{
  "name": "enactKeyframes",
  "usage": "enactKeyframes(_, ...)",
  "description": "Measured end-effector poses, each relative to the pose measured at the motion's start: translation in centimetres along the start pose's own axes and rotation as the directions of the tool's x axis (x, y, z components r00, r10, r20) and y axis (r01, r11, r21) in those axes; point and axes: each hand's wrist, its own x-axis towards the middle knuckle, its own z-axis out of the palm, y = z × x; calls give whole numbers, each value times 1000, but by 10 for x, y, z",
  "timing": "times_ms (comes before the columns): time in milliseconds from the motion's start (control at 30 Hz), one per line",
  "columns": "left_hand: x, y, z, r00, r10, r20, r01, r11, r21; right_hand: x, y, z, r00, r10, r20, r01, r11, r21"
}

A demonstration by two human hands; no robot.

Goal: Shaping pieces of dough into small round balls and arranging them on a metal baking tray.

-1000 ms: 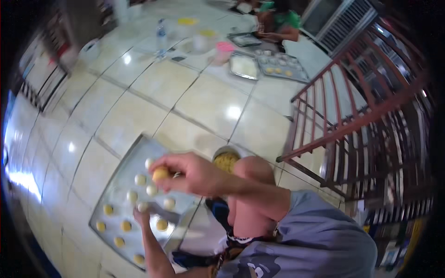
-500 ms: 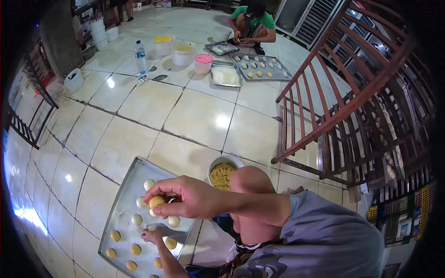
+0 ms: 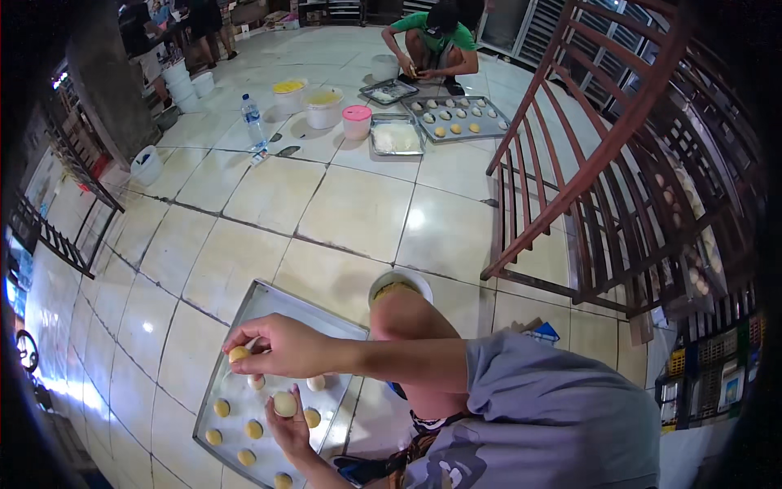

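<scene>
My right hand (image 3: 289, 346), reaching in from the right, pinches a small yellow ball (image 3: 238, 354) between its fingertips over a metal tray (image 3: 314, 323). Lower down, my left hand (image 3: 287, 430) holds a pale, round dough ball (image 3: 284, 404) in its upturned fingers above the same tray. Under and between the hands lie pale dough balls (image 3: 316, 382), some partly covered by them. Several yellow balls (image 3: 253, 429) are spaced out on the near part of the tray.
Beyond my knee stands a white bowl (image 3: 423, 285) of yellow crumbly filling. A brown rack (image 3: 562, 220) rises at the right. Farther off, a person in green (image 3: 440, 41) crouches by a tray of balls (image 3: 464, 132), near white tubs (image 3: 323, 114), a pink-lidded container (image 3: 357, 124) and a bottle (image 3: 251, 118).
My left hand has lifted a pale dough ball off the tray and turned upward with it. The right hand, still pinching the yellow ball, sits a little farther left in view.
</scene>
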Motion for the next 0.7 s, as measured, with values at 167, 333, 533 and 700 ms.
enactKeyframes(167,-27,71,-5,877,-354,324,404,180,-897,9,7,6,996,-77,35,77,997,9)
enactKeyframes(333,-53,108,-28,867,-366,338,405,121,-906,-6,1,12,992,21,126,-42,986,160)
enactKeyframes(533,-67,168,-13,894,-427,140,252,218,-943,-6,6,7,987,27,158,-49,989,138)
enactKeyframes(700,-70,167,-4,966,-254,54,165,438,-884,-9,14,4,987,-43,152,30,996,88)
